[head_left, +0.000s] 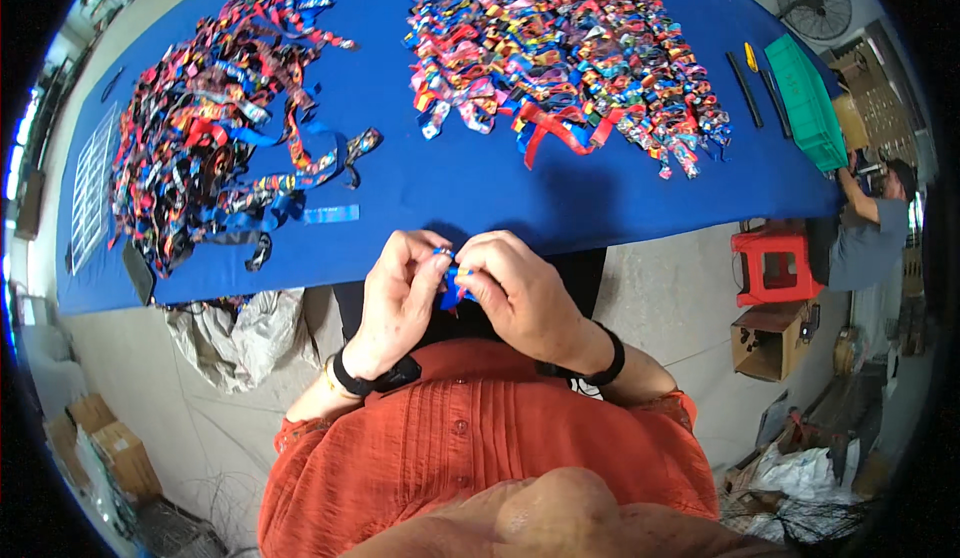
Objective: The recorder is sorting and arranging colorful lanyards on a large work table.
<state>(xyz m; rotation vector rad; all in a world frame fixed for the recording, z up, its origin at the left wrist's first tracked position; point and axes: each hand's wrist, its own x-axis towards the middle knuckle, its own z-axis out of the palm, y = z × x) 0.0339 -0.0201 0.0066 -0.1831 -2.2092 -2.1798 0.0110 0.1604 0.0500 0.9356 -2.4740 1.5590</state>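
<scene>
Close in front of me, at the table's near edge, both hands pinch a small blue patterned strap (450, 296) with bits of red and yellow. My left hand (400, 293) holds its left side between thumb and fingers, and my right hand (522, 293) grips its right side. Fingers hide most of the strap. To the left lies a tangled heap of colourful printed straps (215, 128), with one flat blue strap (332, 214) beside it. Ahead, many folded strap pieces (545, 48) lie in long rows, and a red strap (550, 128) crosses their near end.
A green crate (805, 103) stands at the table's right end beside dark rods (745, 90) and a yellow-handled tool (750, 56). Beyond it a person (870, 218) works near a red stool (772, 266) and a cardboard box (770, 343). A pale sack (240, 338) sits below the table's left side.
</scene>
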